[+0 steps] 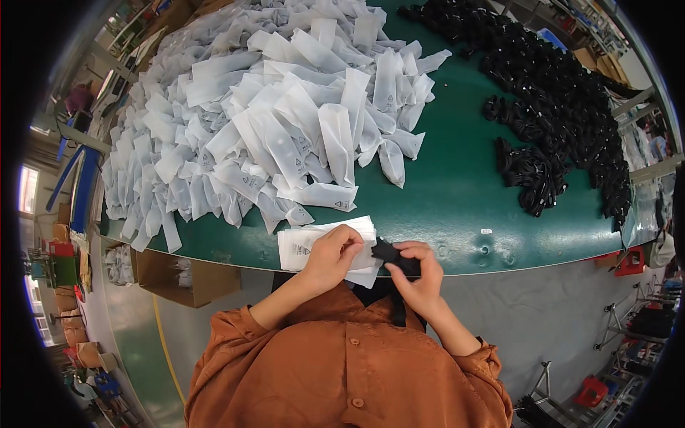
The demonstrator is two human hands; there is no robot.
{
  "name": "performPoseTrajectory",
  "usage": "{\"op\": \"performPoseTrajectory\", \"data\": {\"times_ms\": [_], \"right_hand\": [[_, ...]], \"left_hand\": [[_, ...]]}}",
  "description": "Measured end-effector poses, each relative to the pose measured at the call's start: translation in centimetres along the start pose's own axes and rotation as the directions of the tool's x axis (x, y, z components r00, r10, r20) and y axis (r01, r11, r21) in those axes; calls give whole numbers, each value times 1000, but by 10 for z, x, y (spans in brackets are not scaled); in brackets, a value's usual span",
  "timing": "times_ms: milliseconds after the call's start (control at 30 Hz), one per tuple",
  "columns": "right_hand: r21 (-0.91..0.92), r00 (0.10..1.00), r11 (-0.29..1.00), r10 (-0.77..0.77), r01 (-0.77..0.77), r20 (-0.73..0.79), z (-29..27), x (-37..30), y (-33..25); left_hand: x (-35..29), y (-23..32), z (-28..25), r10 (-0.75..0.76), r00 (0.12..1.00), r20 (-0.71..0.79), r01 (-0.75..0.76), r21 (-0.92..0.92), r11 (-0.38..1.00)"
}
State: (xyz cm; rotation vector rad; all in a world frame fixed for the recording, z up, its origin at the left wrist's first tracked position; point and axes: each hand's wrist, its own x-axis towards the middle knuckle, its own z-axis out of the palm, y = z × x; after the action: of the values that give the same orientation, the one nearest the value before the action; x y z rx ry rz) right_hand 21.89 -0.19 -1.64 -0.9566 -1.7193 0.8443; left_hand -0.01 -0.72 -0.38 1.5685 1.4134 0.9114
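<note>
My left hand [334, 254] grips the open end of a white frosted plastic bag [303, 246] from a small stack lying at the near edge of the green table [457, 192]. My right hand [421, 274] holds a small black bundled item [394, 255], pressed against the bag's mouth. Both hands meet just over the table's front edge, above my orange shirt.
A big heap of filled white bags [264, 114] covers the table's left and middle. A pile of black coiled items [556, 107] runs along the right. A cardboard box [185, 278] sits under the table at left; metal racks [628, 321] and red stools stand at right.
</note>
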Motion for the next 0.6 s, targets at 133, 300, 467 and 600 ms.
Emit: {"op": "performPoseTrajectory", "data": {"times_ms": [133,300,467,600], "right_hand": [[-216,973,951,-198,219,115,-5,4,-8],[-178,943,946,-222,270,247,-12,3,-9],[215,886,861,428,-460,181,-11,-6,-17],[161,945,946,244,-281,217,-16,-1,-17]], "left_hand": [[1,2,-1,33,999,8,-33,3,999],[-3,5,2,111,994,22,-111,17,994],[-1,11,3,387,922,4,-385,106,917],[5,23,-1,416,909,32,-414,176,893]]}}
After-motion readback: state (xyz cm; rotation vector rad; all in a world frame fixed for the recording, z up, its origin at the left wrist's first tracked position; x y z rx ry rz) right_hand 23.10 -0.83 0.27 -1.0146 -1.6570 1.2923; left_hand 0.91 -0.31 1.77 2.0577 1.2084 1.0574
